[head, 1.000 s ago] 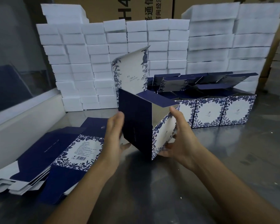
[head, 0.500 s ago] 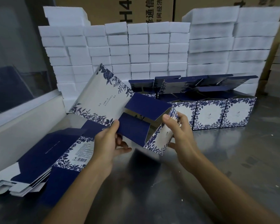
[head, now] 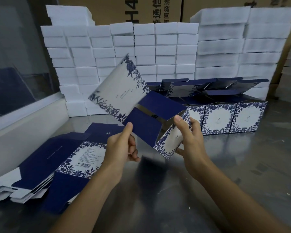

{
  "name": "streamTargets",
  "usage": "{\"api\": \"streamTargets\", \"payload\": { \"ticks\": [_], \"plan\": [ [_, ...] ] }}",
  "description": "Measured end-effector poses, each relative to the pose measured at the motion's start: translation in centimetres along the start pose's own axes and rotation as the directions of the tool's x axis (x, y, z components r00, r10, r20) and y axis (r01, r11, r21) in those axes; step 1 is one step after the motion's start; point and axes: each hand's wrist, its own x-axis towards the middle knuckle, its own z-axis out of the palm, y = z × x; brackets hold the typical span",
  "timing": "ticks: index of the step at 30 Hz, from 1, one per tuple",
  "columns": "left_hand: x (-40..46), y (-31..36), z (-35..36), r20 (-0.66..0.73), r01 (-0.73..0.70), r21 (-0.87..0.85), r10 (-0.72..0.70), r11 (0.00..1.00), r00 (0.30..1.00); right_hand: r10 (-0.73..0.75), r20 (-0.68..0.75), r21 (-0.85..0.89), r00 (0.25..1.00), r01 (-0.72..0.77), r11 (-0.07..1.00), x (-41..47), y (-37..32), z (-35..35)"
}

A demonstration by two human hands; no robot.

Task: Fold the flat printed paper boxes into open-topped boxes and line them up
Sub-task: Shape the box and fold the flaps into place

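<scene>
I hold a half-formed blue-and-white floral paper box (head: 146,125) tilted above the steel table. Its white lid panel sticks up to the left and its navy flaps face me. My left hand (head: 121,147) pinches the near navy flap between thumb and fingers. My right hand (head: 190,140) grips the box's floral side, thumb on top. A stack of flat box blanks (head: 45,165) lies at the left. A row of folded open-topped boxes (head: 233,116) stands behind my right hand.
White foam blocks (head: 141,52) are stacked in a wall behind the boxes, with brown cartons (head: 141,9) beyond them. A white ledge and glass panel (head: 23,111) run along the left. Bare steel tabletop (head: 242,165) spreads to the right and front.
The box has tipped over from standing upright to lying tilted, its lid panel swinging out to the left. Both hands shifted their hold to the flaps and lifted slightly.
</scene>
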Motion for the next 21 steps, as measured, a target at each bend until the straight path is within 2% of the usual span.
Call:
{"api": "streamTargets", "payload": {
  "ticks": [3,12,17,21],
  "plan": [
    [-0.3,0.0,0.6,0.036,-0.018,0.084,0.015,0.996,0.999,-0.025,-0.02,-0.017,0.999,0.025,1.0,-0.1,-0.1,0.0],
    [-0.5,0.2,0.2,0.006,-0.032,0.109,0.031,0.994,0.999,-0.036,-0.026,-0.028,0.999,0.035,0.999,-0.2,0.1,0.2],
    [-1.0,0.2,0.9,0.16,-0.054,0.111,0.036,0.992,0.986,0.025,-0.065,0.014,0.998,-0.024,1.0,0.1,0.1,0.2],
    [-1.1,0.1,1.0,0.101,-0.133,0.16,0.118,0.978,0.988,0.026,-0.058,0.036,0.998,-0.024,0.999,0.0,0.2,0.4]
  ]
}}
